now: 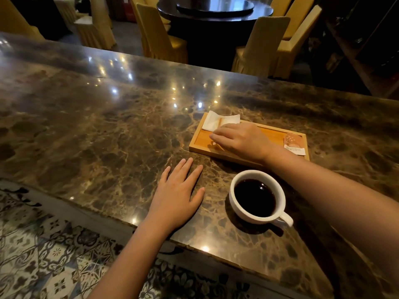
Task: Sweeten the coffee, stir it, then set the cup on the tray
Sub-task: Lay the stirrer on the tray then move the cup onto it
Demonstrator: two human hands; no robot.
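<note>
A white cup [234,203] full of black coffee stands on the marble counter, its handle pointing to the near right. Behind it lies a wooden tray [199,145] with a white napkin [212,123] at its left end and a brown and white sugar packet [294,144] at its right end. My right hand [241,140] rests palm down over the tray's left half, fingers curled onto the tray floor next to the napkin. A thin pale stick [220,122] pokes out past the fingertips. What lies under the fingers is hidden. My left hand [177,193] lies flat on the counter, left of the cup.
The dark marble counter [97,126] stretches far to the left, with its near edge just behind my left wrist. Patterned floor tiles [43,255] show below. Beyond the counter stand yellow covered chairs [159,33] and a round dark table [216,9].
</note>
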